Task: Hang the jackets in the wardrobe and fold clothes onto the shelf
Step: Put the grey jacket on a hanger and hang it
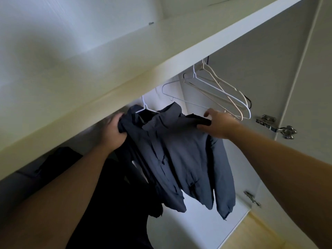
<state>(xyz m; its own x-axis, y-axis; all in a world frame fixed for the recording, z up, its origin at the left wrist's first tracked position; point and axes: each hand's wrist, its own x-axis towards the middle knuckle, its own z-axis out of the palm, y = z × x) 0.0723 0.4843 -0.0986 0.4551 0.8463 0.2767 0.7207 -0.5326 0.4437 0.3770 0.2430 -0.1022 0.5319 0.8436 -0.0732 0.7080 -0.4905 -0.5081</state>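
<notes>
A grey-blue jacket hangs on a white wire hanger inside the wardrobe, just under the cream shelf. My left hand is closed on the jacket's left shoulder. My right hand grips the jacket's right shoulder, where a dark lining shows. The hanger's hook runs up behind the shelf edge and its top is hidden. The jacket's sleeves and hem dangle freely below.
Several bare hangers hang to the right of the jacket. Dark garments hang to the left, behind my left forearm. The open wardrobe door with metal hinges stands at the right. Wooden floor shows at the bottom right.
</notes>
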